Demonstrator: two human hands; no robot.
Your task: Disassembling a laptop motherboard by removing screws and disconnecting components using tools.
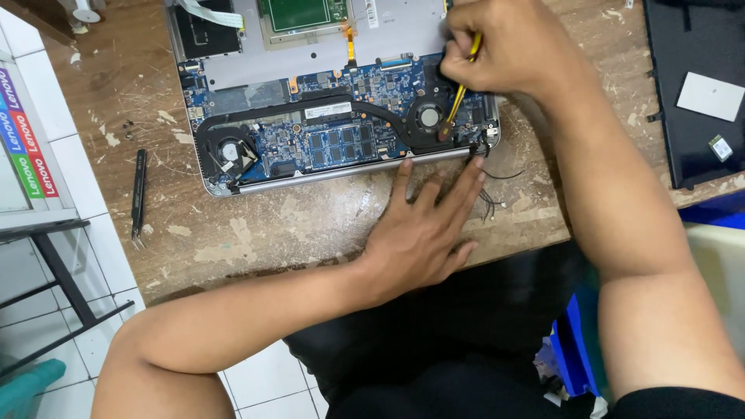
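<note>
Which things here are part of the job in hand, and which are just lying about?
In use: opened laptop; yellow screwdriver in right hand; left hand steadying the laptop's edge.
Lying about: black tweezers; black cover panel; loose wires.

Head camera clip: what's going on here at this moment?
A person is working on an opened laptop lying on a worn wooden table, its blue circuit board and two fans exposed. The right hand grips a yellow-handled screwdriver, its tip down beside the right-side fan. The left hand lies flat on the table, fingertips against the laptop's near edge. A pair of black tweezers lies on the table to the left, apart from both hands.
</note>
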